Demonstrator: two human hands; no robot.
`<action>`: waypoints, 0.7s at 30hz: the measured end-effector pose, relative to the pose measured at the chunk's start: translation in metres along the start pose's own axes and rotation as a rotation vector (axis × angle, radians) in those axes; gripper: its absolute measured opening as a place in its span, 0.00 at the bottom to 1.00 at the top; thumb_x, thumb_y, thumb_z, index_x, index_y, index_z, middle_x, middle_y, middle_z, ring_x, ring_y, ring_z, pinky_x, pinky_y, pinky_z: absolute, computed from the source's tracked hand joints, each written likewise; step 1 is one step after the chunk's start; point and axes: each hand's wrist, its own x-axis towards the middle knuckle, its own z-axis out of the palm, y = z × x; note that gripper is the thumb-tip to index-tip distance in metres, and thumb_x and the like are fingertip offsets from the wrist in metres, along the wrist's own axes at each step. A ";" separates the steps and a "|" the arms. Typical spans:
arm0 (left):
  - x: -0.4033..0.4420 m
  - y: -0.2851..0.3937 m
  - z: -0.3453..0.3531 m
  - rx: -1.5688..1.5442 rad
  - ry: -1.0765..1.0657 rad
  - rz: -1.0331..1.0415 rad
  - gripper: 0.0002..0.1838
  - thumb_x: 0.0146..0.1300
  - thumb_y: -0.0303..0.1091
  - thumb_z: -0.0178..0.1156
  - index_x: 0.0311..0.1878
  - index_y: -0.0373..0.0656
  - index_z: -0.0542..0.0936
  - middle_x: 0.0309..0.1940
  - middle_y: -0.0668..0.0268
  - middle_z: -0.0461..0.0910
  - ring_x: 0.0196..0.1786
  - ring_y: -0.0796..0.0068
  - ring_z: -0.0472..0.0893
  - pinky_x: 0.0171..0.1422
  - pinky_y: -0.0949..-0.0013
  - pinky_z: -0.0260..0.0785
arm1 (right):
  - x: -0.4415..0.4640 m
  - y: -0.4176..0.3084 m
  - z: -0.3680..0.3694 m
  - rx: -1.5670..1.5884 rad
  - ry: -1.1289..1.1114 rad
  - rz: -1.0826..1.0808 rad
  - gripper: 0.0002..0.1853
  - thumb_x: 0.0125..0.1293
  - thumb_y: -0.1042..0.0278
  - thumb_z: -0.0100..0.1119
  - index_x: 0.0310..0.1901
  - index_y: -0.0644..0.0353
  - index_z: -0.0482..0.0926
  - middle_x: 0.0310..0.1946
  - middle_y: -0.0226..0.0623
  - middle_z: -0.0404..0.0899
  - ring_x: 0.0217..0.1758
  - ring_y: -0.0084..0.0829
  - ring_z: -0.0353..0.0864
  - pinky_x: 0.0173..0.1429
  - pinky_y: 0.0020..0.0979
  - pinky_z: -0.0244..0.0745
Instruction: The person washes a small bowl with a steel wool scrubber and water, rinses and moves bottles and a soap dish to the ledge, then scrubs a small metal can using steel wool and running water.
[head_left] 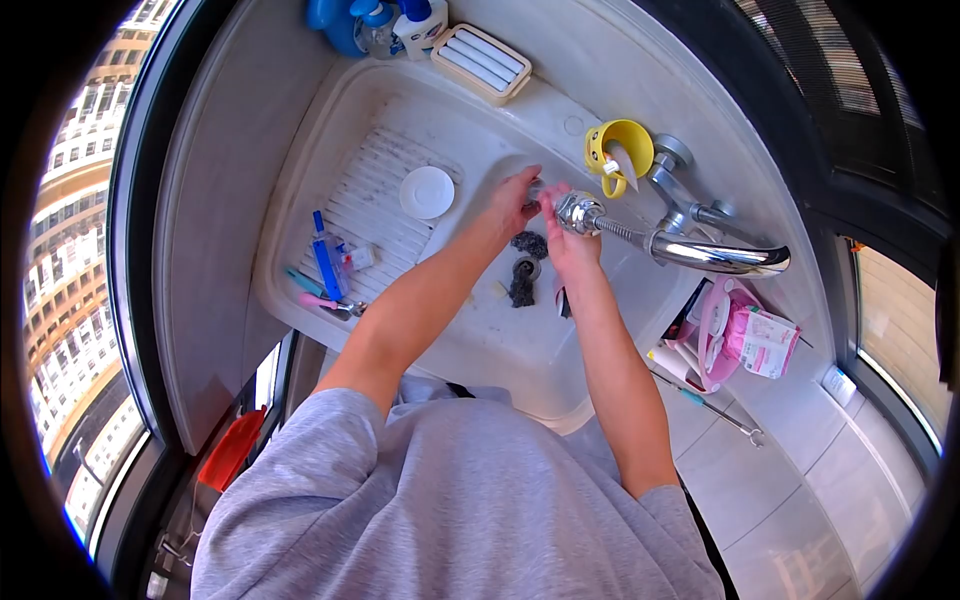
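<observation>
Both my hands are close together over the sink basin, under the chrome faucet head (580,212). My left hand (513,200) has its fingers curled inward around something small and clear-looking that I cannot make out. From the other side, the bent fingers of my right hand (572,245) meet the same spot; the faucet head covers part of this hand. Below them, dark scouring wool (523,285) lies by the drain, with a second dark clump (529,243) just above it. A small white dish (427,192) rests on the ribbed drainboard to the left.
A blue-handled brush (327,262) and pink-handled tool (325,302) lie at the sink's left. A yellow mug (620,155) stands by the faucet pipe (715,255). Along the back are bottles (420,28) and a soap tray (482,62). A pink basket (715,335) sits right.
</observation>
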 end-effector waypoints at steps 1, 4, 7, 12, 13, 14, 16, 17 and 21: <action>-0.007 0.002 0.002 -0.002 0.000 0.001 0.14 0.61 0.40 0.63 0.44 0.43 0.74 0.37 0.65 0.74 0.38 0.71 0.76 0.42 0.63 0.74 | -0.004 -0.001 0.007 -0.002 -0.001 0.001 0.13 0.67 0.77 0.53 0.52 0.60 0.70 0.51 0.42 0.74 0.50 0.41 0.78 0.54 0.38 0.80; -0.014 0.002 0.004 0.081 -0.010 0.082 0.14 0.61 0.41 0.62 0.44 0.44 0.74 0.37 0.66 0.74 0.40 0.72 0.76 0.46 0.63 0.73 | -0.017 -0.003 0.018 0.025 0.080 -0.023 0.13 0.67 0.77 0.52 0.53 0.61 0.70 0.53 0.41 0.73 0.52 0.38 0.77 0.55 0.40 0.79; -0.003 0.000 0.003 0.018 0.037 0.080 0.14 0.62 0.42 0.61 0.45 0.44 0.73 0.39 0.66 0.74 0.41 0.72 0.77 0.44 0.63 0.73 | -0.031 -0.010 0.024 -0.004 0.117 -0.052 0.16 0.68 0.77 0.51 0.56 0.62 0.68 0.56 0.41 0.71 0.57 0.38 0.74 0.57 0.42 0.78; -0.018 0.008 0.006 0.046 -0.012 -0.048 0.14 0.64 0.43 0.57 0.45 0.43 0.72 0.35 0.65 0.75 0.43 0.68 0.77 0.49 0.59 0.74 | -0.059 -0.019 0.020 -0.697 -0.214 -0.500 0.27 0.63 0.82 0.49 0.65 0.63 0.61 0.60 0.45 0.69 0.66 0.36 0.68 0.68 0.38 0.66; -0.010 0.005 0.003 0.045 -0.014 -0.048 0.14 0.64 0.43 0.57 0.45 0.43 0.72 0.35 0.65 0.75 0.43 0.68 0.77 0.49 0.59 0.74 | -0.066 -0.019 0.023 -0.698 -0.214 -0.502 0.27 0.63 0.82 0.49 0.65 0.63 0.61 0.60 0.45 0.69 0.66 0.36 0.68 0.68 0.38 0.66; 0.003 -0.001 -0.001 0.017 -0.021 -0.057 0.14 0.64 0.44 0.58 0.44 0.44 0.74 0.36 0.65 0.77 0.40 0.67 0.78 0.45 0.60 0.74 | -0.073 -0.020 0.028 -0.633 -0.266 -0.608 0.28 0.61 0.83 0.49 0.65 0.65 0.62 0.61 0.45 0.68 0.66 0.34 0.67 0.68 0.36 0.66; 0.013 -0.011 -0.003 -0.011 -0.032 -0.074 0.14 0.63 0.45 0.59 0.43 0.46 0.76 0.37 0.65 0.78 0.37 0.67 0.79 0.41 0.61 0.75 | -0.086 -0.027 0.041 -0.571 -0.310 -0.715 0.29 0.59 0.84 0.50 0.65 0.66 0.63 0.62 0.45 0.68 0.67 0.33 0.67 0.68 0.33 0.65; 0.014 -0.013 -0.002 -0.061 -0.082 -0.100 0.14 0.63 0.45 0.58 0.43 0.45 0.76 0.36 0.65 0.79 0.36 0.68 0.79 0.39 0.62 0.75 | -0.089 -0.031 0.046 -0.677 -0.344 -0.821 0.28 0.58 0.84 0.53 0.62 0.66 0.66 0.61 0.44 0.69 0.65 0.31 0.68 0.65 0.31 0.66; 0.053 -0.039 -0.021 -0.221 -0.254 -0.231 0.13 0.64 0.43 0.58 0.43 0.43 0.77 0.34 0.66 0.78 0.33 0.70 0.78 0.35 0.64 0.75 | -0.087 -0.026 0.040 -0.961 -0.200 -0.922 0.24 0.55 0.82 0.61 0.55 0.66 0.71 0.54 0.38 0.74 0.51 0.21 0.74 0.53 0.24 0.71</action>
